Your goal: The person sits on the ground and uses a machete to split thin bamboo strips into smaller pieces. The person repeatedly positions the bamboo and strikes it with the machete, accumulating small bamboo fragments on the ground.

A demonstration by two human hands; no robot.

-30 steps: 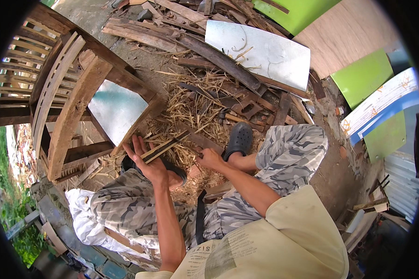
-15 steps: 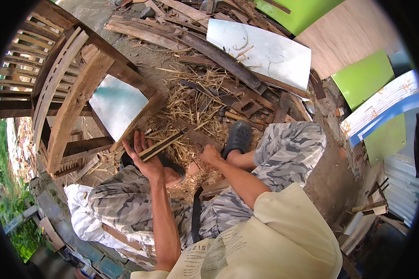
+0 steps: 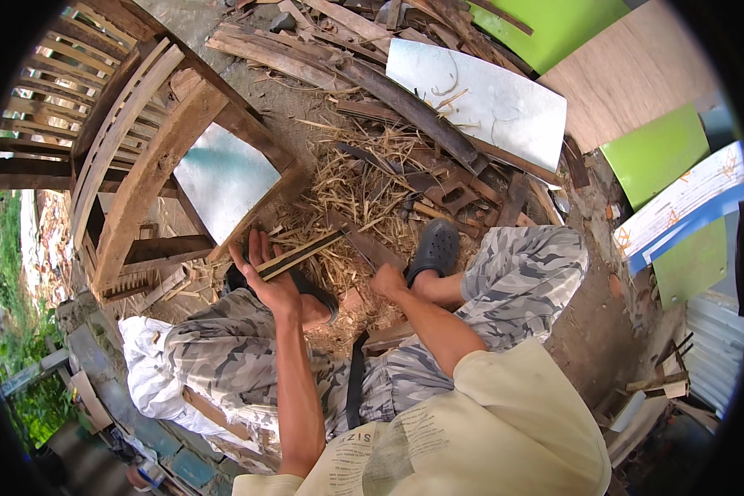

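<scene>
My left hand is palm up with its fingers stretched out. The near end of a narrow strip of wood, pale along its edges and dark down the middle, lies across that palm. My right hand is closed round the near end of a machete with a broad, flat, brown blade; its handle is hidden in the fist. Pointing away to the left, the blade meets the far end of the strip. Both hands are low between my spread knees, above shavings on the ground.
A wooden frame with slats and a pale panel stands at the left. Ahead lie a heap of splinters, old boards and a white sheet. Green panels lean at the right. A dark clog is beside my right hand.
The whole view has shifted slightly, so everything appears a little further right and lower. Both hands keep nearly the same places, with the blade still at the strip's far end.
</scene>
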